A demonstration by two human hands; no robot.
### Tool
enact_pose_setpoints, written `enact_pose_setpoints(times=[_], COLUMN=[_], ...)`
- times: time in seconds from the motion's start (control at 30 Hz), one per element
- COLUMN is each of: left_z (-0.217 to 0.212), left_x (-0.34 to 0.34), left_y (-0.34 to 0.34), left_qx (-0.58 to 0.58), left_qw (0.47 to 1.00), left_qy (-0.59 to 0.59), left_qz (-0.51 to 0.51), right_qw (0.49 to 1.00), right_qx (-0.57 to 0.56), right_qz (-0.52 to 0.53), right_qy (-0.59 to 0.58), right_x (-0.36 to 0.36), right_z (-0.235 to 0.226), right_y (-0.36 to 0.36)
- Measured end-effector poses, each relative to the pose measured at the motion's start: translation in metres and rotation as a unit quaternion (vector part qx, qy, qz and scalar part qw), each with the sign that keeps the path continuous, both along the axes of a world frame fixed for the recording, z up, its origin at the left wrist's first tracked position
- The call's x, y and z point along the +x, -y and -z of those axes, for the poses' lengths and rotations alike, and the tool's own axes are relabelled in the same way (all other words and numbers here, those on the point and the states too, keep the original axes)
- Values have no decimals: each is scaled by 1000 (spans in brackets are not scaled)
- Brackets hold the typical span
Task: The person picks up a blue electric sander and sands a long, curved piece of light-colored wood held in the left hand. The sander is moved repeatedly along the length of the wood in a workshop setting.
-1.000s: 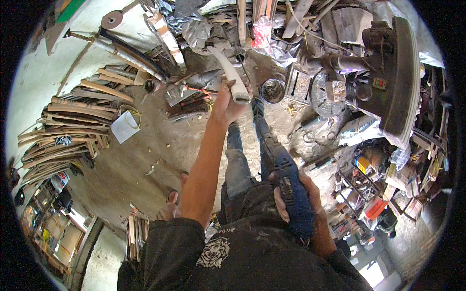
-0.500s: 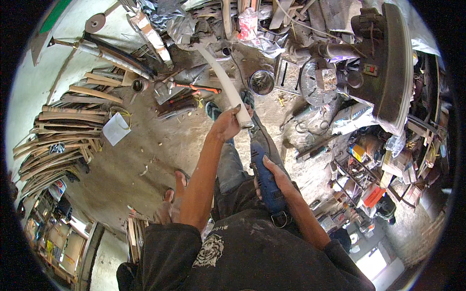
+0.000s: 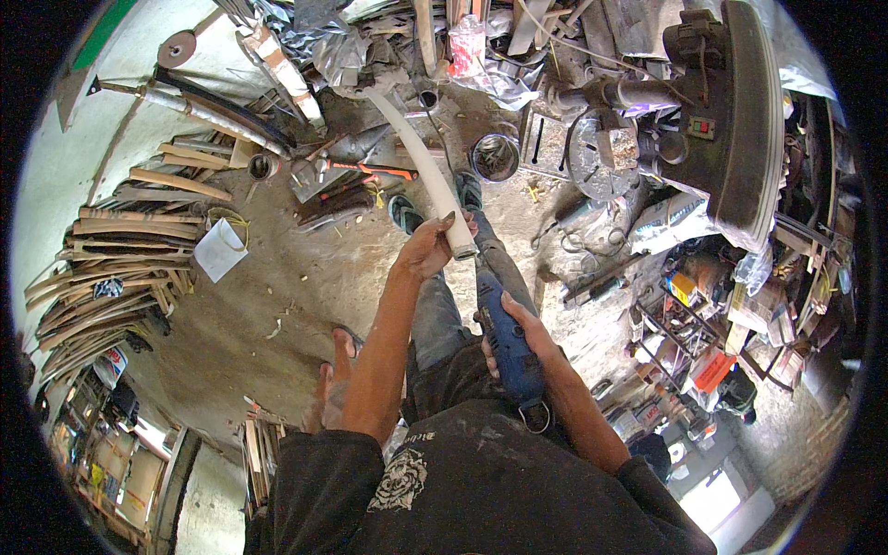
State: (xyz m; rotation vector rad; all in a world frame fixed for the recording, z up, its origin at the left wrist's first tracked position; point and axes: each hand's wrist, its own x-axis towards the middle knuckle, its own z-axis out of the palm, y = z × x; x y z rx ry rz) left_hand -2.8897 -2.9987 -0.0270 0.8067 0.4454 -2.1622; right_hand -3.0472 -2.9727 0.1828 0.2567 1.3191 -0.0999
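The long, curved, off-white, horn-shaped piece (image 3: 423, 155) probably needs to stay rigid, its wide end clear of the jeans-clad legs (image 3: 438, 310) below. The blue-bodied, slim-nosed handheld power tool (image 3: 511, 351) likely calls for a firm wrist and light, even pressure, lest it skid toward the fingers holding the piece. The right hand (image 3: 525, 324) is wrapped around the tool's body; the left hand (image 3: 425, 248) is clasped around the piece close to its wide end, and a little more room there would be safer. The hands are apart.

The piece is in the air before the person, its narrow tip pointing away. It looks smooth and pale, broadening along one gentle bend to a darker-edged near end. Whether the tool's nose touches that end cannot be told.
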Motion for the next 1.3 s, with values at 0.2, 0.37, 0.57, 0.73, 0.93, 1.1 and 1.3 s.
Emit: enact_pose_setpoints(times=[0.2,0.37,0.57,0.73,0.93,1.1,1.3], left_z=[1,-2,-7,7,-1,-24,-16], left_x=[-2,-3,-5,7,8,13,35], left_y=[2,5,11,11,22,23,43], left_qx=[7,20,11,5,-18,47,-7], left_qw=[1000,999,1000,1000,984,995,996], left_qy=[-18,-11,17,-17,-128,1,31], left_qz=[-19,-36,-5,-15,-126,-88,-85], right_qw=[1000,1000,999,998,985,997,998], right_qx=[-7,-16,1,11,-72,-39,-47], right_qz=[-6,-4,-13,55,79,37,5], right_qy=[3,-12,-35,11,133,48,48], right_x=[0,1,3,-20,-38,-34,-26], right_z=[3,0,-5,-23,-15,-17,-22], right_y=[-2,0,1,-4,4,3,5])
